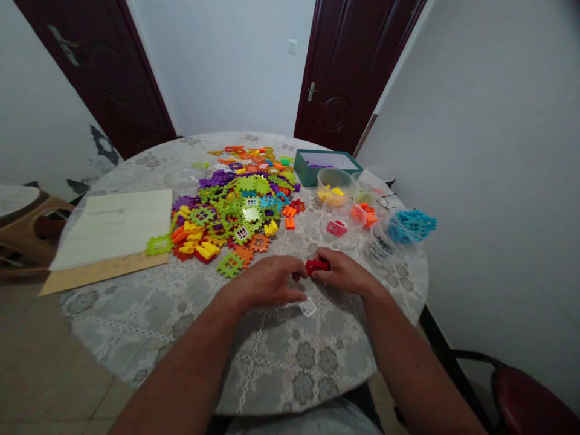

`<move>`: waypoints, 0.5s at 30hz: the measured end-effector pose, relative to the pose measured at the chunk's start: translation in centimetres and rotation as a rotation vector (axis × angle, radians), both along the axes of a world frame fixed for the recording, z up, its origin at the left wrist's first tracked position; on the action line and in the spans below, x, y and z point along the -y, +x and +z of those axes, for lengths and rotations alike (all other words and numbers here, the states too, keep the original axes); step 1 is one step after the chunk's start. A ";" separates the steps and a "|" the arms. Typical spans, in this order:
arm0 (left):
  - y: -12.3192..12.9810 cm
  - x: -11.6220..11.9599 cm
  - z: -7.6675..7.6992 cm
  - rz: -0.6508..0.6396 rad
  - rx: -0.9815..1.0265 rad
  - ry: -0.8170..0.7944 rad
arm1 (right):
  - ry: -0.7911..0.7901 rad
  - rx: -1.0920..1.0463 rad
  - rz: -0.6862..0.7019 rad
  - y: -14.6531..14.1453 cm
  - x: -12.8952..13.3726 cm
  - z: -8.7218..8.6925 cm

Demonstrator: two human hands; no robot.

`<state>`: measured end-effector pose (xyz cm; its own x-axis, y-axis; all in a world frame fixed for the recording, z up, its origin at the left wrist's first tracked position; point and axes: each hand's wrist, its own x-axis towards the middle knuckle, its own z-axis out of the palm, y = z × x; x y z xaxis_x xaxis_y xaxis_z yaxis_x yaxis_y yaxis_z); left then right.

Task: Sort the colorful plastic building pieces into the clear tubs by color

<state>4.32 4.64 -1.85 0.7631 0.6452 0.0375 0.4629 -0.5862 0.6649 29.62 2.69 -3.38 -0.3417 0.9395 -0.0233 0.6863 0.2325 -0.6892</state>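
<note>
My right hand [341, 270] is closed around a small red plastic building piece [316, 266], pinched between thumb and fingers above the tablecloth. Just left of it is my left hand [272, 279], its thumb and curled fingers apart, with nothing visible between them. Its fingertips come close to the red piece; whether they touch it I cannot tell. Below the left thumb lies a white window-shaped piece [309, 307], flat on the cloth. Beyond my hands spreads a large heap of interlocking plastic pieces [235, 205], mostly green, purple, yellow and orange.
Clear plastic tubs stand at the right, including one with yellow pieces [336, 184] and one with blue pieces [410, 226]. Behind them is a green box [308, 175]. White paper [113, 223] lies over brown card [109, 272] at the left. A wall [498, 151] borders the right side.
</note>
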 end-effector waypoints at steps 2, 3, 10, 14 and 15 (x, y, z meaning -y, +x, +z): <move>0.7 0.9 -0.1 -0.114 -0.059 -0.008 | 0.044 -0.119 -0.096 0.2 -0.4 -0.2; 1.0 1.3 -0.2 -0.154 -0.095 -0.006 | 0.104 -0.176 -0.177 0.2 -0.6 -0.2; 1.8 1.8 -0.4 -0.188 -0.226 -0.010 | 0.680 -0.143 -0.769 2.4 -3.8 0.7; 1.7 1.5 -0.7 -0.171 -0.238 -0.012 | 0.708 -0.089 -0.820 4.1 -5.1 0.1; 1.7 1.5 -0.8 -0.166 -0.244 -0.015 | 0.678 -0.090 -0.790 4.3 -5.2 -0.2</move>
